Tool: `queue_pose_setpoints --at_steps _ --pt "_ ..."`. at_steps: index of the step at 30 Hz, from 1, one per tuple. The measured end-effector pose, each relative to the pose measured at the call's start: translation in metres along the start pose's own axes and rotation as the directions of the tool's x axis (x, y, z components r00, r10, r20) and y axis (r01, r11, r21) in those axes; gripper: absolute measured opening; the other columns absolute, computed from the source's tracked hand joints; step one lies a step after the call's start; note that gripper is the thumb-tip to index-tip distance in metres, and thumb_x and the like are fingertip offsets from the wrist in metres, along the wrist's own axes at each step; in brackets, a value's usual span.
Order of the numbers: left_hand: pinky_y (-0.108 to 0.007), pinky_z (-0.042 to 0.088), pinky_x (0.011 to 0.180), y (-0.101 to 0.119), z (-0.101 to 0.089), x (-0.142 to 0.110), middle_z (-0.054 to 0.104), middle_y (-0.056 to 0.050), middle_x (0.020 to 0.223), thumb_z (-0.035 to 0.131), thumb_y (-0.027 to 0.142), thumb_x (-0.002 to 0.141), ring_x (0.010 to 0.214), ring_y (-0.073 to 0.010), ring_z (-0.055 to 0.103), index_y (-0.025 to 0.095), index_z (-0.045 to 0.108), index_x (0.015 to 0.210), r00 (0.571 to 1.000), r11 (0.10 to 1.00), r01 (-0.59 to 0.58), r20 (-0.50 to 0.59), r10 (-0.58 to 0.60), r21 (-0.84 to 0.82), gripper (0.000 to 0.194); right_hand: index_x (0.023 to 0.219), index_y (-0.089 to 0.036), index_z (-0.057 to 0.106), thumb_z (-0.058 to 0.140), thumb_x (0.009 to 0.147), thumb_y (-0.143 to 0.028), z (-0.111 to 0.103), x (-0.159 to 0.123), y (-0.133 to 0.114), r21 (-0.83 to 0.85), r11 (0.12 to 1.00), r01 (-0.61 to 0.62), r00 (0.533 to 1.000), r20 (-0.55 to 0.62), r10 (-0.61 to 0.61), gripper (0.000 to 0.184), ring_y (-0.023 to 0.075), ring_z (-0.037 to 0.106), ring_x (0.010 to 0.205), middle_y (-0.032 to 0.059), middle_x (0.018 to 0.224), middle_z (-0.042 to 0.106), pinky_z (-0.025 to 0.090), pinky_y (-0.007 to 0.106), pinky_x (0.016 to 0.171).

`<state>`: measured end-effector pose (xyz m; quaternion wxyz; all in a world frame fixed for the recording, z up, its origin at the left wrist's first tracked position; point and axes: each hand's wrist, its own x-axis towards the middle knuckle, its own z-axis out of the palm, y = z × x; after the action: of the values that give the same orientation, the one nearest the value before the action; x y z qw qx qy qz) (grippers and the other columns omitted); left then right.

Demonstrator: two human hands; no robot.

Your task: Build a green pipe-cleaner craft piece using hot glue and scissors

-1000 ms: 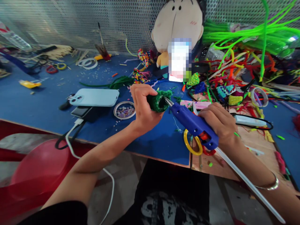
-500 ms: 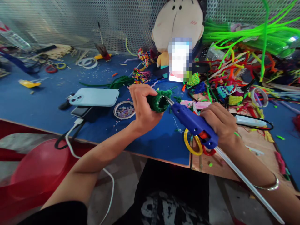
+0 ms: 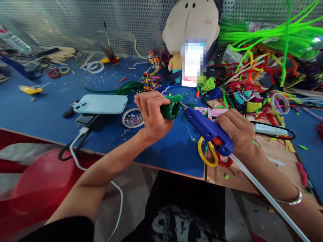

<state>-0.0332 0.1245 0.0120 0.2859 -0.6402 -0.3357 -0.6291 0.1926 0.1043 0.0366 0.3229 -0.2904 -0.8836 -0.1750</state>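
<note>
A fuzzy dark green tube [image 3: 172,108], hollow at the end facing right, is in the grip of my left hand [image 3: 154,112], whose fingers wrap round it. My right hand [image 3: 237,129] is closed on a blue glue gun [image 3: 208,129] with a long clear glue stick [image 3: 264,193] trailing from its back. The metal nozzle points at the tube's open rim, very near it; whether they touch I cannot tell. Under the glue gun lie scissors with a yellow handle [image 3: 207,151] and a red one.
On the left lie a light blue phone [image 3: 101,103], a power bank [image 3: 87,119] with a white cable, and a round dish of beads [image 3: 133,118]. A lit phone [image 3: 193,64] leans on a plush doll [image 3: 190,25]. Tangled pipe cleaners [image 3: 248,79] cover the right side.
My left hand has shifted slightly left and turned the green tube a little. The glue gun's nozzle now sits a bit outside the rim rather than over the opening.
</note>
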Motion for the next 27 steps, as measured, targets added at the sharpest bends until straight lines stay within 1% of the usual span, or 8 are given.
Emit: queue_pose_setpoints --at_steps 4,8,10,13,17,20,23,27 --pt "-0.042 0.037 0.076 -0.007 0.001 0.0 0.053 -0.001 0.081 0.063 0.03 0.083 0.073 -0.0184 0.05 0.026 0.051 0.091 0.998 0.998 -0.047 -0.045 0.049 0.039 0.015 0.068 -0.022 0.047 0.038 0.098 -0.027 0.001 0.0 0.0 -0.031 0.999 0.017 1.0 -0.004 -0.017 0.031 0.0163 0.042 0.059 0.0029 0.062 0.051 0.036 0.031 0.059" --pt "-0.049 0.036 0.096 -0.025 0.002 -0.001 0.047 -0.003 0.093 0.074 0.045 0.073 0.096 -0.0243 0.051 0.025 0.047 0.093 0.963 0.952 0.269 0.012 -0.271 -0.146 0.039 0.075 -0.02 0.053 0.042 0.096 -0.03 0.007 0.0 0.004 -0.128 0.989 -0.077 0.991 0.095 0.09 0.026 0.0157 0.044 0.056 0.0038 0.067 0.055 0.031 0.03 0.054" --pt "-0.046 0.04 0.097 -0.031 0.003 -0.001 0.047 -0.003 0.102 0.08 0.051 0.066 0.106 -0.0244 0.051 0.025 0.043 0.098 0.893 0.864 0.45 0.115 -0.435 -0.227 0.055 0.082 -0.017 0.056 0.044 0.093 -0.029 0.011 0.0 0.004 -0.163 0.973 -0.161 0.953 0.23 0.196 0.02 0.0165 0.049 0.059 0.0061 0.075 0.059 0.029 0.03 0.053" --pt "-0.039 0.048 0.091 -0.031 0.005 0.001 0.051 -0.001 0.103 0.082 0.052 0.063 0.109 -0.0217 0.054 0.026 0.043 0.102 0.779 0.67 0.628 0.322 -0.538 -0.396 0.06 0.101 -0.014 0.057 0.048 0.086 -0.02 0.017 0.003 0.0 -0.219 0.944 -0.246 0.834 0.45 0.321 0.019 0.0197 0.055 0.067 0.0107 0.096 0.062 0.028 0.031 0.054" --pt "-0.031 0.052 0.08 -0.017 0.008 0.004 0.061 0.001 0.094 0.078 0.054 0.067 0.105 -0.0199 0.062 0.026 0.047 0.096 0.566 0.245 0.816 0.636 -0.525 -0.524 0.051 0.118 -0.011 0.051 0.044 0.072 0.001 0.022 0.007 -0.011 -0.21 0.946 -0.248 0.741 0.588 0.325 0.048 0.0236 0.058 0.082 0.017 0.116 0.054 0.034 0.032 0.062" --pt "-0.029 0.055 0.075 -0.009 0.007 0.006 0.068 -0.001 0.093 0.077 0.057 0.067 0.101 -0.0202 0.066 0.024 0.048 0.092 0.44 0.006 0.866 0.757 -0.483 -0.499 0.05 0.12 -0.012 0.051 0.043 0.069 0.004 0.025 0.008 -0.016 -0.144 0.942 -0.302 0.699 0.639 0.321 0.053 0.0256 0.057 0.088 0.0174 0.115 0.052 0.038 0.032 0.068" --pt "-0.028 0.056 0.076 -0.007 0.006 0.009 0.071 -0.003 0.096 0.077 0.06 0.065 0.103 -0.0204 0.068 0.023 0.051 0.091 0.382 -0.098 0.878 0.811 -0.443 -0.468 0.052 0.124 -0.012 0.05 0.047 0.074 -0.002 0.03 0.006 -0.015 -0.098 0.92 -0.381 0.684 0.639 0.351 0.051 0.0258 0.057 0.086 0.017 0.112 0.052 0.038 0.034 0.071" --pt "-0.025 0.056 0.076 -0.008 0.003 0.012 0.071 -0.004 0.101 0.075 0.065 0.064 0.107 -0.0207 0.067 0.021 0.056 0.09 0.368 -0.119 0.888 0.842 -0.395 -0.444 0.054 0.127 -0.011 0.048 0.052 0.072 -0.006 0.038 0.002 -0.009 -0.051 0.896 -0.441 0.7 0.606 0.379 0.055 0.03 0.056 0.097 0.019 0.116 0.05 0.039 0.037 0.077"
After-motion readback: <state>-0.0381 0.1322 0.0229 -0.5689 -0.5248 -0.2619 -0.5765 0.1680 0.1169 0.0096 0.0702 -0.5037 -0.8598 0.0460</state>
